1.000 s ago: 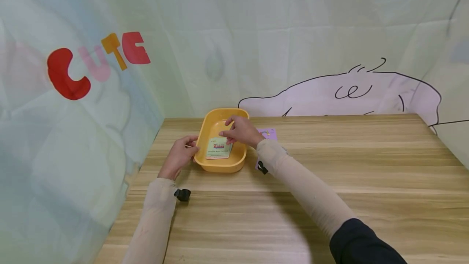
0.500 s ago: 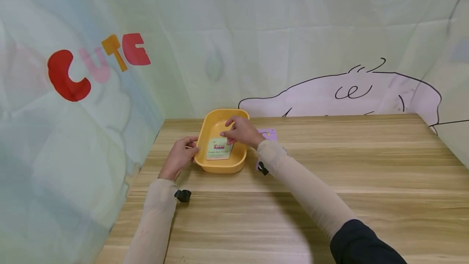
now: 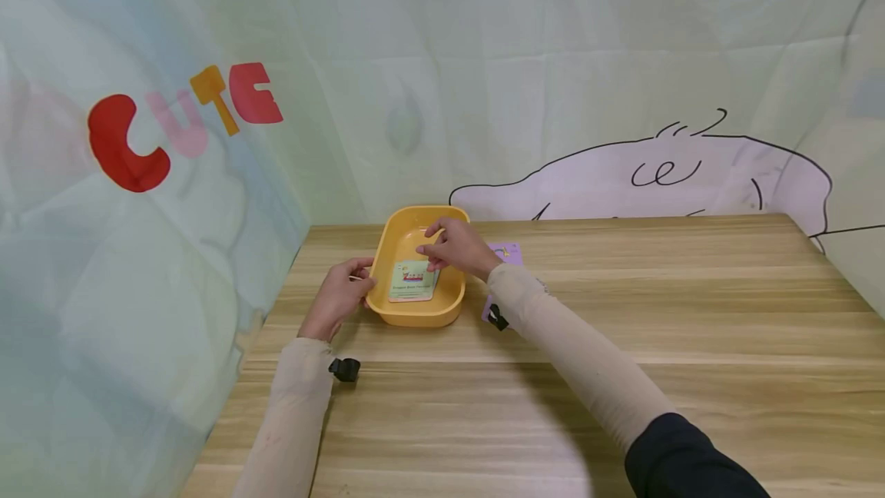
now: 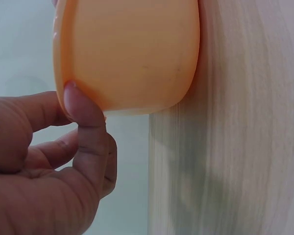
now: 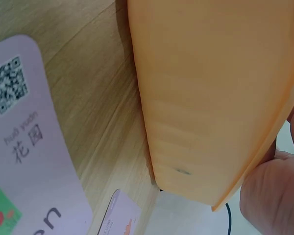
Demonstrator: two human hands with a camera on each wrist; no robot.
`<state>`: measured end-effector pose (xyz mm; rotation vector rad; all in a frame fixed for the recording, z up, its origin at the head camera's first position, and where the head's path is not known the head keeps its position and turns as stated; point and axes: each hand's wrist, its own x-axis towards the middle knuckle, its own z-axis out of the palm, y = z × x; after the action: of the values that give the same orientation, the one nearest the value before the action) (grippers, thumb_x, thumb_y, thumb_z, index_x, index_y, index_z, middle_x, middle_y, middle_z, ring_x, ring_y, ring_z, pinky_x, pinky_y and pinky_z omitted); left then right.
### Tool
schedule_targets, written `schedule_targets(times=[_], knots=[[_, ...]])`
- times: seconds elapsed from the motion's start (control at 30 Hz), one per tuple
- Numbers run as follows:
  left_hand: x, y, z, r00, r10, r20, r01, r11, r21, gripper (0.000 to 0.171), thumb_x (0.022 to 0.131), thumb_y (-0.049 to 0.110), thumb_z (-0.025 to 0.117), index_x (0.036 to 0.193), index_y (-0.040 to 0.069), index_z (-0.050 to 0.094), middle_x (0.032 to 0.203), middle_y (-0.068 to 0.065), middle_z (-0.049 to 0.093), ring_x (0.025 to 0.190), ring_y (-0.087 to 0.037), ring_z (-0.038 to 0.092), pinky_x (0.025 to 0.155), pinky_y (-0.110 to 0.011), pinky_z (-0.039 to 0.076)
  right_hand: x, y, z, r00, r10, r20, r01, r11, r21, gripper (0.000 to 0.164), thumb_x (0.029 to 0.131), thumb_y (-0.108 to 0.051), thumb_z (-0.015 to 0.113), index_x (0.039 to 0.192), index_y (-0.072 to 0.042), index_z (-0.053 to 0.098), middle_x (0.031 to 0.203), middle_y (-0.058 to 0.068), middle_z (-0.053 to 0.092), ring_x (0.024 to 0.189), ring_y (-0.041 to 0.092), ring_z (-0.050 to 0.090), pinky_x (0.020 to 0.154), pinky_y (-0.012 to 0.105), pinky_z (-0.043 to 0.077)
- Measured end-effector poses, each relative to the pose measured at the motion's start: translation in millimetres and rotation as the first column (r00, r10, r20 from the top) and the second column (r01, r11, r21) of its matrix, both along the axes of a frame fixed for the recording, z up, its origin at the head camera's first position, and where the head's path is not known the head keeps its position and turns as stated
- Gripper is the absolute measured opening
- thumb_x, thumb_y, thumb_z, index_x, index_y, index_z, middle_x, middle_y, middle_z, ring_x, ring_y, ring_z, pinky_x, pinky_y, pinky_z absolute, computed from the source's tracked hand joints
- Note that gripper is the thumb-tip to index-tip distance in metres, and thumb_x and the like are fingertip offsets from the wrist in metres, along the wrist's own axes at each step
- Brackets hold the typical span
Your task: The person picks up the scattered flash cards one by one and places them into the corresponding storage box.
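Note:
A yellow plastic tray (image 3: 418, 318) stands near the table's back left edge. In it lies a pale green card (image 3: 412, 283) with a small coloured picture, and another card edge shows under its right side. My left hand (image 3: 339, 292) pinches the tray's left rim; in the left wrist view the thumb (image 4: 85, 110) lies on the tray's outer wall. My right hand (image 3: 462, 246) reaches over the right rim, fingers loosely bent above the card's upper right corner. I see nothing held in it. Contact with the card cannot be made out, and the right wrist view hides the fingertips behind the tray wall.
Purple cards lie on the wooden table (image 3: 677, 290) right of the tray, partly under my right forearm. The right wrist view shows a near purple card (image 5: 32, 132) with a QR code and a farther purple card (image 5: 120, 215). A printed cloth (image 3: 387, 60) hangs behind.

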<state>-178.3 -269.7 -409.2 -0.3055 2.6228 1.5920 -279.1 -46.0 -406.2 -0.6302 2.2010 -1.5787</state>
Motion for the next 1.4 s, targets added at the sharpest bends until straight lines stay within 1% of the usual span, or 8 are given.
schedule_targets(times=[0.23,0.4,0.5,0.7,0.83,0.97,1.13,1.4], knots=[[-0.8,-0.4,0.2,1.000,0.002,-0.002,-0.002,1.000,-0.002,0.043,0.102,0.004,0.053,0.145,0.000,0.050,0.114,-0.015,0.050,0.092,-0.024,0.054,0.064,-0.027,0.055,-5.9,0.7,-5.0,1.000,0.006,0.016,-0.005,0.999,-0.040,0.045,0.096,-0.016,0.071,0.130,0.008,0.052,0.091,0.021,0.068,0.073,0.028,0.074,0.081,0.052,0.059],[-0.9,-0.6,-0.7,1.000,0.006,-0.002,-0.006,1.000,-0.005,0.043,0.102,0.004,0.053,0.145,0.000,0.051,0.113,-0.014,0.049,0.092,-0.025,0.054,0.064,-0.027,0.055,-7.2,2.7,-5.5,0.998,0.031,0.049,-0.025,0.992,-0.123,0.044,0.098,-0.014,0.068,0.132,0.010,0.051,0.102,0.033,0.066,0.069,0.021,0.073,0.082,0.055,0.058],[-0.7,-0.5,-1.0,1.000,0.011,-0.001,-0.011,1.000,-0.011,0.043,0.102,0.004,0.054,0.145,0.000,0.051,0.113,-0.014,0.049,0.091,-0.024,0.054,0.064,-0.027,0.055,-6.8,6.5,-4.7,0.997,0.039,0.062,-0.029,0.987,-0.158,0.043,0.099,-0.013,0.066,0.132,0.010,0.051,0.107,0.036,0.064,0.071,0.024,0.074,0.084,0.057,0.057],[-0.8,0.2,-0.8,1.000,0.011,-0.003,-0.011,1.000,-0.016,0.043,0.102,0.003,0.054,0.144,-0.001,0.052,0.112,-0.014,0.050,0.090,-0.025,0.055,0.064,-0.027,0.055,-4.7,16.1,-2.6,0.999,0.030,0.039,-0.024,0.990,-0.138,0.031,0.099,-0.015,0.066,0.124,0.003,0.058,0.102,0.026,0.068,0.084,0.039,0.073,0.086,0.059,0.056],[-1.1,1.2,-0.8,1.000,0.014,-0.002,-0.014,1.000,-0.012,0.042,0.102,0.003,0.054,0.144,-0.001,0.052,0.112,-0.014,0.050,0.090,-0.024,0.055,0.063,-0.026,0.054,-2.9,23.7,0.1,0.999,0.037,0.008,-0.036,0.994,-0.101,0.022,0.099,-0.017,0.066,0.116,-0.003,0.062,0.102,0.022,0.068,0.087,0.038,0.074,0.084,0.053,0.059],[-1.0,0.9,-1.6,1.000,0.014,-0.009,-0.014,1.000,-0.011,0.042,0.102,0.003,0.054,0.144,-0.001,0.052,0.112,-0.014,0.049,0.088,-0.023,0.054,0.062,-0.026,0.054,-2.2,31.8,2.0,0.999,0.053,-0.010,-0.053,0.996,-0.071,0.020,0.100,-0.014,0.063,0.116,-0.002,0.061,0.105,0.025,0.068,0.089,0.037,0.073,0.081,0.046,0.061],[-0.7,1.5,-1.2,1.000,0.019,0.002,-0.019,0.999,-0.028,0.043,0.102,0.003,0.054,0.145,0.000,0.051,0.113,-0.014,0.049,0.090,-0.024,0.054,0.063,-0.025,0.054,-1.8,42.3,4.4,0.998,0.055,0.008,-0.055,0.998,-0.037,0.020,0.101,-0.014,0.061,0.117,-0.003,0.062,0.109,0.023,0.070,0.088,0.029,0.074,0.080,0.042,0.061],[-2.2,1.0,-1.7,1.000,0.014,-0.008,-0.014,1.000,-0.021,0.043,0.102,0.003,0.053,0.144,-0.002,0.051,0.113,-0.014,0.049,0.088,-0.023,0.053,0.062,-0.026,0.054,0.7,57.1,7.1,0.999,0.046,0.005,-0.045,0.997,-0.061,0.020,0.100,-0.012,0.062,0.116,-0.002,0.062,0.106,0.019,0.069,0.087,0.027,0.074,0.084,0.052,0.059]])
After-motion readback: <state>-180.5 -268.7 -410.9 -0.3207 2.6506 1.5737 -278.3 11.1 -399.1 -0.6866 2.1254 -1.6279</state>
